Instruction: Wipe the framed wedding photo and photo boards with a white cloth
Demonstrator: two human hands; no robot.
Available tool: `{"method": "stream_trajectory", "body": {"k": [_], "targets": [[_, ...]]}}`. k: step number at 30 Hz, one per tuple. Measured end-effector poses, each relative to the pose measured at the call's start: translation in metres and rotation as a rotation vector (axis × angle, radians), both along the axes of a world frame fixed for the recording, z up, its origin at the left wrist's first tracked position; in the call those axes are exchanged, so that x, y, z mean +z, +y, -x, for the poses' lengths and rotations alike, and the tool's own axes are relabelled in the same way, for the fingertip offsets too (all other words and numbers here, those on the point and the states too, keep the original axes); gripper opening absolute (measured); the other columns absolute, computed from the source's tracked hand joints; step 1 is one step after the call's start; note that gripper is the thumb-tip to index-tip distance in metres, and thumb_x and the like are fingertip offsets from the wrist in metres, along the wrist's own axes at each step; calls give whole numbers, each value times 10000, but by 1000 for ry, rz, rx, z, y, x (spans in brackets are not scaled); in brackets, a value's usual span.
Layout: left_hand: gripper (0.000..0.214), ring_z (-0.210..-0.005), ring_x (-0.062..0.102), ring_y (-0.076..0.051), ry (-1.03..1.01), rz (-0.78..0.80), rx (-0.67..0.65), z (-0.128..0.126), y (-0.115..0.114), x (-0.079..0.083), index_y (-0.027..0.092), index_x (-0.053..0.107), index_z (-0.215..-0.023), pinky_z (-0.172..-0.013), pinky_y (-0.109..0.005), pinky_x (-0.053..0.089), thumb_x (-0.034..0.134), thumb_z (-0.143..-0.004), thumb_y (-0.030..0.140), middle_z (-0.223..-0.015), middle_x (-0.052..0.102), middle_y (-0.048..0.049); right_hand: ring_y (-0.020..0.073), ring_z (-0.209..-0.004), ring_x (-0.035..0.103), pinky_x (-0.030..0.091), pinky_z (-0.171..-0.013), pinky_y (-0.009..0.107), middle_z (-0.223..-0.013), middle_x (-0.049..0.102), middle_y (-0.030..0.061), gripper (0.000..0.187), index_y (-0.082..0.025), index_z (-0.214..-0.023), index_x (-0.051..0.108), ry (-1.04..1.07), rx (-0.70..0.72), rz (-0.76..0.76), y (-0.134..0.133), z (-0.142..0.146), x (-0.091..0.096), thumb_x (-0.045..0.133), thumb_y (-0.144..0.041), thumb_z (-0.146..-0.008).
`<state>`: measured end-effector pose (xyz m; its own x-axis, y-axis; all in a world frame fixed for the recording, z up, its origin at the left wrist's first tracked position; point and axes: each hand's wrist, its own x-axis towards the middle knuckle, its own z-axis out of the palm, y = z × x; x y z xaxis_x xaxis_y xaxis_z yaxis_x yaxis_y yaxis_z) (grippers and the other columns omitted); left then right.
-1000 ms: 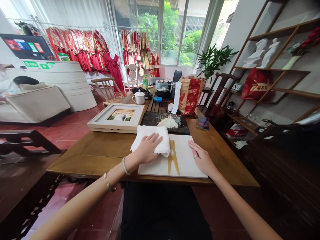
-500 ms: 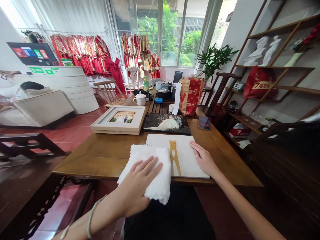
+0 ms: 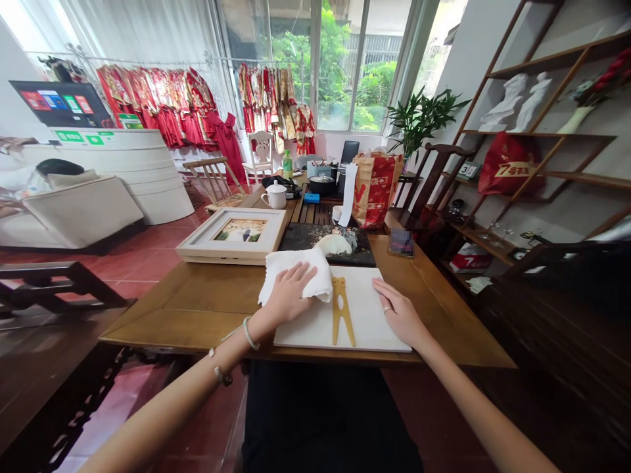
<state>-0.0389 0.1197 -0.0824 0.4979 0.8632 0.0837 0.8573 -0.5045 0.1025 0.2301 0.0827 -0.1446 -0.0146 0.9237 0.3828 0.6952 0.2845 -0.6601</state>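
My left hand (image 3: pixel 290 289) lies flat with fingers spread on a folded white cloth (image 3: pixel 276 269). The cloth covers the upper left part of a white board (image 3: pixel 305 328) and reaches over the lower edge of a dark picture panel (image 3: pixel 362 249) showing a white dress. My right hand (image 3: pixel 397 309) rests open on the board's right edge, fingers stretched out, with a ring on one. Between the hands, a golden two-legged shape with a cat-like head (image 3: pixel 340 305) is on the board; I cannot tell whether it is printed or loose.
Toward the back left of the wooden table (image 3: pixel 197 315) lies a framed picture (image 3: pixel 231 236). Beyond are a lidded white mug (image 3: pixel 276 195), a blue box (image 3: pixel 311 198) and a red-and-tan paper bag (image 3: pixel 372 194). A dark chair (image 3: pixel 426 177) and wooden shelves (image 3: pixel 566 138) stand right.
My left hand has slid forward with the white cloth, away from the table's near edge. More of the board and both legs of the golden shape now show. My right hand stays in place.
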Motion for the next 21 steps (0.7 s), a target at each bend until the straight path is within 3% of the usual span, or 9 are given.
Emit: {"method": "stream_trajectory", "body": {"k": [8,11,15,21], "targets": [[931,-1423,66,-250,23,95,-99,8,-81,2,198,242,-1462,-1128,-466,116,479,-563,152,-1549,127,-56,232,-1289,463,317,-1118,466,-1345,547,108,410,-159,-1213,610,-14,-2,16,-1,-8,1,378,-181,-876],[977,-1423,78,-248,27,138,-146,15,-97,5,211,241,-1462,-1128,-468,122,471,-514,149,-1549,132,-40,232,-1294,457,321,-1115,464,-1352,538,117,416,-149,-1228,598,-23,1,27,-2,-8,2,373,-181,-880],[877,-1407,168,-255,2,111,-130,13,-78,7,203,319,-1429,-1105,-455,198,491,-570,161,-1525,234,-62,242,-1286,466,319,-1114,482,-1346,544,117,413,-157,-1211,612,-18,-4,16,-2,-5,2,370,-172,-876],[635,-1375,250,-272,-9,53,-81,-9,-11,3,175,374,-1397,-1077,-464,232,472,-771,222,-1482,327,-111,244,-1289,462,324,-1113,478,-1344,541,134,418,-127,-1212,607,-26,0,13,2,2,-1,370,-167,-870]]}}
